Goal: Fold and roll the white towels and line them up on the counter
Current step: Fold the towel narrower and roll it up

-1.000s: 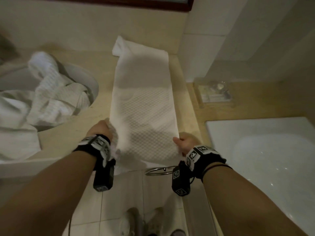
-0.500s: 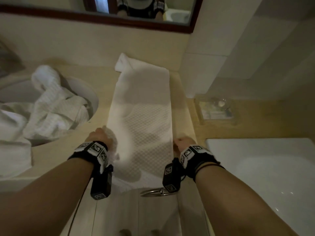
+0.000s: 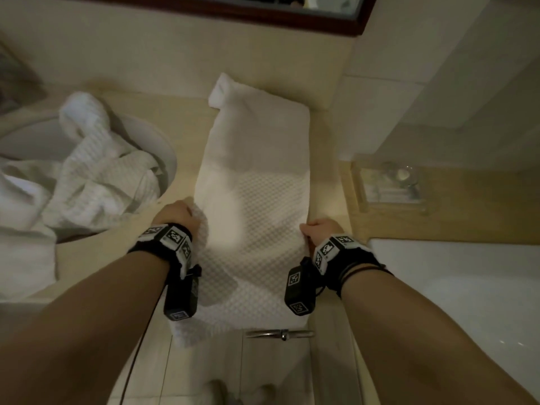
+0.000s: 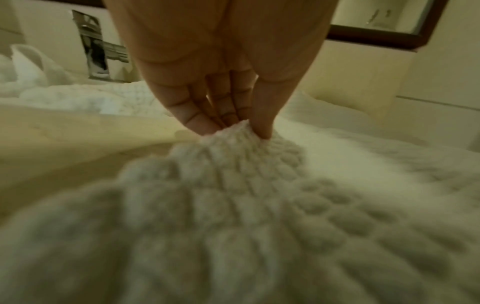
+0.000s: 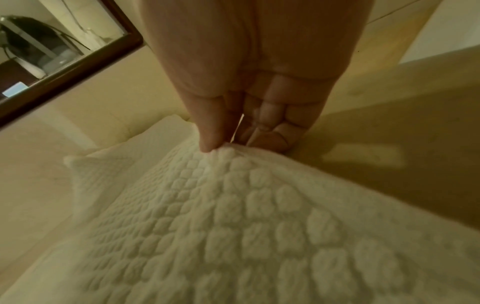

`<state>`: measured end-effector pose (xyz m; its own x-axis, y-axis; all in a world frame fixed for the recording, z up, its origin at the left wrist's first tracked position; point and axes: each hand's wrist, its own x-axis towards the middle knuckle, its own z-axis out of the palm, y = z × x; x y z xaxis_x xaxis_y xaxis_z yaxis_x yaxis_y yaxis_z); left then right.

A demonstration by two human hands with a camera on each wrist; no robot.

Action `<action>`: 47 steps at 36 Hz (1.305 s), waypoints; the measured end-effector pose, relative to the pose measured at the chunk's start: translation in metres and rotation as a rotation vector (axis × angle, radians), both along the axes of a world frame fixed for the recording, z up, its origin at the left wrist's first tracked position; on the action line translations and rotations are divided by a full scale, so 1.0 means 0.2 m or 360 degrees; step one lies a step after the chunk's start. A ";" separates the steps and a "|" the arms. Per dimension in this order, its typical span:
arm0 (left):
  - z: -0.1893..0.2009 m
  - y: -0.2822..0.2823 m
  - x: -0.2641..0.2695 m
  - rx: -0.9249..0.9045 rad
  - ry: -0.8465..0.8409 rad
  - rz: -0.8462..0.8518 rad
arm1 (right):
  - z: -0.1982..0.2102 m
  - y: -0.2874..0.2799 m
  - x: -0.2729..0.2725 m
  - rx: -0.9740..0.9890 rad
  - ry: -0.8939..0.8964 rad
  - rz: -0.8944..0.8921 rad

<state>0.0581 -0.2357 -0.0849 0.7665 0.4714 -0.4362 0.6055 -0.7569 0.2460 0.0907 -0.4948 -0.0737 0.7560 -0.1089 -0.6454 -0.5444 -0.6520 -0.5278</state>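
Note:
A long white waffle-textured towel point(image 3: 257, 182) lies folded in a narrow strip on the beige counter point(image 3: 181, 118), its near end hanging over the front edge. My left hand point(image 3: 175, 213) pinches the towel's left edge point(image 4: 233, 131) between thumb and fingers. My right hand point(image 3: 318, 229) pinches the right edge point(image 5: 223, 150) the same way. Both hands lift their edges slightly off the counter. The far end of the towel has a small turned-up corner point(image 3: 220, 90) against the wall.
A pile of loose white towels point(image 3: 87, 171) fills the round sink point(image 3: 169, 159) at the left. A clear tray with a glass point(image 3: 391, 182) sits on the ledge at the right, beside a white bathtub point(image 3: 467, 287). A chrome towel ring point(image 3: 280, 334) hangs below the counter edge.
Both hands have slid forward along the towel's side edges, away from the near end. More of the near end now hangs over the counter front.

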 end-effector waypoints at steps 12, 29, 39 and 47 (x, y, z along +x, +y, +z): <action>0.05 0.02 0.02 -0.0088 0.0211 -0.0032 | -0.01 -0.07 0.00 -0.0095 -0.0137 -0.0081; -0.06 0.06 0.20 -0.0330 -0.0332 0.0181 | -0.04 -0.01 0.20 -0.0132 -0.0333 0.0066; -0.05 -0.13 0.29 0.0178 0.0237 -0.1031 | -0.11 0.15 0.18 -0.0618 -0.0513 0.1382; -0.09 -0.06 0.35 0.0355 0.0474 -0.1189 | -0.18 0.19 0.27 -0.0787 -0.0232 0.1437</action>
<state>0.1282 -0.2472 -0.1020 0.7792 -0.0160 -0.6266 -0.0593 -0.9971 -0.0484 0.1453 -0.4561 -0.1087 0.7549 0.3088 -0.5786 0.3015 -0.9469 -0.1119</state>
